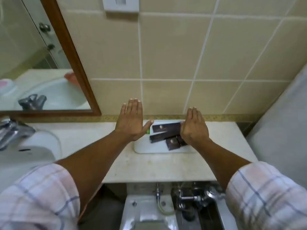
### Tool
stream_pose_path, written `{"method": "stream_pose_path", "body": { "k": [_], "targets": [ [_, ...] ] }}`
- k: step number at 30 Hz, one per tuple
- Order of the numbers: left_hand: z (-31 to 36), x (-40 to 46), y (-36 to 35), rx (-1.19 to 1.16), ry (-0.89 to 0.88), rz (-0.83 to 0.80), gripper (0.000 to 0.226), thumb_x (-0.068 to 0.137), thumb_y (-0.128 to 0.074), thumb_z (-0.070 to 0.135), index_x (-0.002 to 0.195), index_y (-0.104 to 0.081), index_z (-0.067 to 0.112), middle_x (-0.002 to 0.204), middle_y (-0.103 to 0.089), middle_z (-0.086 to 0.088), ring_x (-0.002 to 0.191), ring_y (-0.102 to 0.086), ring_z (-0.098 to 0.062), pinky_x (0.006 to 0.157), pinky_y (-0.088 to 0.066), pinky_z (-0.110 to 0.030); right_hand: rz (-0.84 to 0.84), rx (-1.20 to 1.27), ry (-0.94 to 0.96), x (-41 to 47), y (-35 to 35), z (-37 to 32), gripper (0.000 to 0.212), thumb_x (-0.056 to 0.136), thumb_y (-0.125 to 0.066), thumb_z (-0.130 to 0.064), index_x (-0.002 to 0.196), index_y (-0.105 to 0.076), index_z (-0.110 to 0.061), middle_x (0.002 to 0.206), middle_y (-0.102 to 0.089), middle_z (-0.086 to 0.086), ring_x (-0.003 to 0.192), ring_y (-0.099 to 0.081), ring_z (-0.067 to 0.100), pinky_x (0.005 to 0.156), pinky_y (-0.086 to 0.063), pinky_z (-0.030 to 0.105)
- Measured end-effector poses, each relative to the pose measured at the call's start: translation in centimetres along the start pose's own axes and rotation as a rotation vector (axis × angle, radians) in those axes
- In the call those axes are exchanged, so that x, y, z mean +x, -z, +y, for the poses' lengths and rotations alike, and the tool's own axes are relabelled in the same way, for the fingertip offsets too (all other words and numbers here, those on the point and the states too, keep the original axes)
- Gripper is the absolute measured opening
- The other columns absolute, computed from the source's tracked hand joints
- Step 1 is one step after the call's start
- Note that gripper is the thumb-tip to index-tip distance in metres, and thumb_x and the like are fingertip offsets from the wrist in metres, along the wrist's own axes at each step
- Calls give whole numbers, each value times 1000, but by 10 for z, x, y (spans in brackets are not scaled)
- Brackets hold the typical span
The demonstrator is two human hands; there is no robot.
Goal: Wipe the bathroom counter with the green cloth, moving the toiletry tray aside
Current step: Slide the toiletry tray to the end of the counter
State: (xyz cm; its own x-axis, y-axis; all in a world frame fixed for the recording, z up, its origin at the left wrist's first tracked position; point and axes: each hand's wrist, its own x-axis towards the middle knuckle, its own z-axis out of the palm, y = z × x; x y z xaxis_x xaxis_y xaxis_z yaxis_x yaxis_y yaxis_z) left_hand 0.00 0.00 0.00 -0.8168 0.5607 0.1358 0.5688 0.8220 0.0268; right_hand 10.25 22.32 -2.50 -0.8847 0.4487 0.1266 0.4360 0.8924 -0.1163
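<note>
A white toiletry tray (149,149) lies on the beige marble counter (166,165) near the back wall, carrying several dark brown boxes (166,127). My left hand (131,122) hovers flat and open above the tray's left end, fingers spread toward the wall. My right hand (193,126) is held open and on edge over the tray's right end, hiding that side of it. A small spot of green (147,131) peeks out beside my left thumb; I cannot tell whether it is the cloth.
A white basin (38,146) with a chrome tap (10,130) sits at the left. A wood-framed mirror (73,52) hangs above it. Below the counter's front edge are a toilet cistern (142,211) and chrome valves (196,196). A grey surface (282,122) rises at the right.
</note>
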Motion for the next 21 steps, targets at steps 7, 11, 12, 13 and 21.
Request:
{"method": "stream_pose_path", "body": {
  "k": [7,11,12,13,21],
  "targets": [
    [-21,4,-66,-340,377,-265,50,87,-60,38,124,-57,5,126,-61,-17,114,-58,-35,91,-48,-39,-164,130,-346,0,-50,34,35,89,-52,-9,123,-50,-2,126,-50,20,119,-49,37,93,-46,45],
    [-17,18,-75,-434,503,-329,35,79,-68,27,104,-65,4,104,-67,-15,91,-63,-32,68,-49,-33,-242,198,-467,17,-57,47,26,88,-57,-10,113,-59,-6,119,-60,16,109,-60,36,85,-49,38],
    [-15,18,-77,-433,520,-339,30,78,-68,23,100,-66,3,100,-68,-16,86,-63,-32,64,-47,-32,-246,216,-488,18,-59,48,23,88,-57,-10,111,-60,-7,116,-62,16,106,-62,36,81,-49,38],
    [-14,19,-80,-430,536,-335,25,76,-67,18,95,-66,2,97,-68,-17,81,-62,-31,62,-46,-32,-244,232,-502,20,-64,49,22,88,-57,-10,109,-61,-7,114,-63,16,103,-63,36,79,-49,37],
    [-11,29,-84,-401,556,-327,22,76,-67,11,94,-65,-1,94,-65,-17,80,-60,-31,61,-45,-33,-168,346,-523,23,-71,57,17,85,-64,-10,101,-61,-6,108,-65,17,96,-64,37,73,-49,36]
  ]
}}
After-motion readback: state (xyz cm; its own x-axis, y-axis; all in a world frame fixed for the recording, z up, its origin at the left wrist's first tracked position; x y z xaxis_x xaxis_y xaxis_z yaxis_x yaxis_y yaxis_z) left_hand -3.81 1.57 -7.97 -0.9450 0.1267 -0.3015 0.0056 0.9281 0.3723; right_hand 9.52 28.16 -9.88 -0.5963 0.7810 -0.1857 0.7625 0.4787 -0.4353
